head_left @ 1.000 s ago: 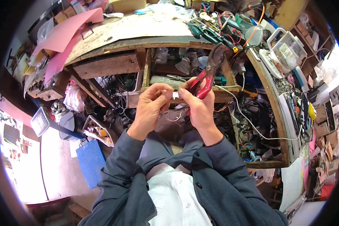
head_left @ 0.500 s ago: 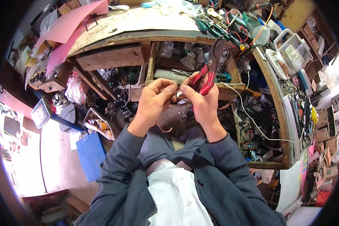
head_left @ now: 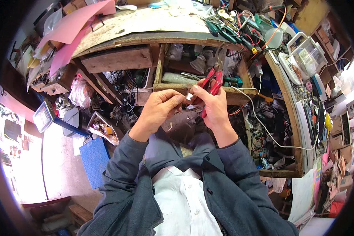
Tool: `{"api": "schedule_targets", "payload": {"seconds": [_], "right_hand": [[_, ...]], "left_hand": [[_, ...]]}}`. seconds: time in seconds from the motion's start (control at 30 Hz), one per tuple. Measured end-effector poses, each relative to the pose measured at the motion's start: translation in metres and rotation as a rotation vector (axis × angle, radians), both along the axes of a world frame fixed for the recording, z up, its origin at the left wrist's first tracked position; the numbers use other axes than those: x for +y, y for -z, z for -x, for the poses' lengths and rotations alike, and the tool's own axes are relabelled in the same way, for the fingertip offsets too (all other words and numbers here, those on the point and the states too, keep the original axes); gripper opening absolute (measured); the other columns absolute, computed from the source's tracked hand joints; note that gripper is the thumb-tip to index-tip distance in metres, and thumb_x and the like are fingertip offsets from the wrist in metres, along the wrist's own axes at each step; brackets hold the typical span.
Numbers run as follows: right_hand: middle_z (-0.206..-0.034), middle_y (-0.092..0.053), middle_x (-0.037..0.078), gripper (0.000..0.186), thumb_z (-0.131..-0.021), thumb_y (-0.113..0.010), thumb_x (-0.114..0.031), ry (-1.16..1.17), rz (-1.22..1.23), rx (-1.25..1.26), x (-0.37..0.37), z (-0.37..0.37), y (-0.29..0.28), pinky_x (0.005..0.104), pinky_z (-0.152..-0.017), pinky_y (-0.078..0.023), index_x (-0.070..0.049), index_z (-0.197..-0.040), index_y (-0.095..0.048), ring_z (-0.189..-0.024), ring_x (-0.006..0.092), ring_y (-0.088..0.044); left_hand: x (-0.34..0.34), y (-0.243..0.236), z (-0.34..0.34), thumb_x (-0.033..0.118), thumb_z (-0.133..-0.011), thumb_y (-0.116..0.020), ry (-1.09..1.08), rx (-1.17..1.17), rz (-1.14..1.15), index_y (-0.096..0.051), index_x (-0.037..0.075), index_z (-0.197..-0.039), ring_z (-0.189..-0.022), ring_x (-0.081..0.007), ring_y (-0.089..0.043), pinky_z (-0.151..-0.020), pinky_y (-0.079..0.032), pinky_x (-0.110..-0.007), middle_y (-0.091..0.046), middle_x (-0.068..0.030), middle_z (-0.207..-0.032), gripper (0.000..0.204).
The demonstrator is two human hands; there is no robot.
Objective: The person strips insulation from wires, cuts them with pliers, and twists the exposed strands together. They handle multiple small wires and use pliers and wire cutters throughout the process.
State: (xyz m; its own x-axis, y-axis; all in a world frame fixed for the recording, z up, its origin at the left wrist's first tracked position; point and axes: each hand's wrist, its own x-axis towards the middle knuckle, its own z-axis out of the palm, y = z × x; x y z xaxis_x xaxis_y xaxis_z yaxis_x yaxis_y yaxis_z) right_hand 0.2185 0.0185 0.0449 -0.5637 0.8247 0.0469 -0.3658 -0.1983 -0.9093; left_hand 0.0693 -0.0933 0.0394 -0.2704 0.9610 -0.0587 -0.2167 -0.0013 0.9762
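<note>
- We have the small white piece in the gap between the two hands, in front of the drawer front, at the right side of the left fingertips and just left of the right thumb.
- Left hand: we read thumb and index as pinched on the piece's near edge; the contact itself is too small to resolve.
- Right hand: fingers wrapped round the red-handled cutters, thumb tip reaching toward the piece. Left fingertips look nearest to it.
- Cutters' long axis runs away from the body, tipped slightly right; blades point over the open drawer, so the piece lies on the handle side, left of the tool. Blades are blurred; we can't tell their gap.
- Piece looks like blocky, matte plastic; long axis too small for us to call. We also see a thin pale wire below the left hand, its far end unclear.
- Drawer is rough, worn wood, holding clear plastic bits and a pale cylinder.
- Table has a dark, chipped edge under a stained pale sheet; curled pink sheet at left, smooth green-handled pliers heaped at right.
- We see a thin white cable bowing across a tangle of wires, and a glossy clear box further right.
</note>
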Motion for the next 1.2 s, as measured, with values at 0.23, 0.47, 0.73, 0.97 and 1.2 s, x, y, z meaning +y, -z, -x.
{"api": "schedule_targets", "payload": {"seconds": [0.23, 0.47, 0.73, 0.97, 1.2], "right_hand": [[-0.090, -0.058, 0.004, 0.035, -0.084, -0.074, -0.007, -0.023, -0.557, -0.458, 0.004, -0.024, 0.002, 0.0292, -0.077, -0.048, -0.001, -0.113, -0.057, -0.083, 0.0133, -0.056], [-0.103, -0.060, 0.022, 0.045, -0.074, -0.073, -0.003, 0.019, -0.967, -0.581, -0.019, -0.032, 0.013, 0.0419, -0.084, -0.050, 0.004, -0.115, -0.056, -0.093, 0.0407, -0.062], [-0.100, -0.060, 0.002, 0.041, -0.080, -0.077, -0.003, -0.254, -0.489, -0.598, -0.037, -0.041, 0.030, 0.0254, -0.085, -0.048, -0.001, -0.117, -0.059, -0.092, 0.0092, -0.056], [-0.103, -0.062, 0.002, 0.039, -0.082, -0.077, -0.002, -0.389, -0.357, -0.565, -0.042, -0.037, 0.029, 0.0253, -0.088, -0.047, -0.001, -0.116, -0.059, -0.096, 0.0096, -0.058], [-0.103, -0.063, 0.002, 0.038, -0.081, -0.078, -0.003, -0.325, -0.433, -0.626, -0.047, -0.035, 0.024, 0.0256, -0.087, -0.047, -0.001, -0.115, -0.059, -0.094, 0.0098, -0.058]], "left_hand": [[-0.008, -0.002, 0.011, 0.015, -0.096, -0.069, -0.389, 0.182, -0.143, -0.073, -0.004, -0.103, -0.083, -0.0092, -0.065, -0.078, -0.051, -0.023, -0.073, -0.0039, -0.089, 0.020], [-0.012, 0.001, 0.000, 0.003, -0.092, -0.072, -0.590, 0.366, -0.320, -0.073, -0.003, -0.105, -0.084, -0.0064, -0.063, -0.077, -0.050, -0.021, -0.072, -0.0021, -0.090, 0.015], [-0.006, 0.009, 0.003, -0.001, -0.086, -0.075, -0.768, 0.626, -0.409, -0.073, -0.003, -0.098, -0.077, -0.0096, -0.065, -0.071, -0.050, -0.023, -0.072, -0.0062, -0.088, 0.013], [-0.009, 0.003, -0.002, -0.004, -0.083, -0.075, -0.791, 0.826, -0.402, -0.072, -0.002, -0.096, -0.072, -0.0150, -0.065, -0.066, -0.050, -0.026, -0.070, -0.0110, -0.084, 0.013], [-0.012, 0.005, -0.002, -0.004, -0.083, -0.073, -0.779, 1.004, -0.412, -0.072, -0.002, -0.099, -0.077, -0.0256, -0.069, -0.069, -0.054, -0.031, -0.070, -0.0140, -0.090, 0.016]]}}
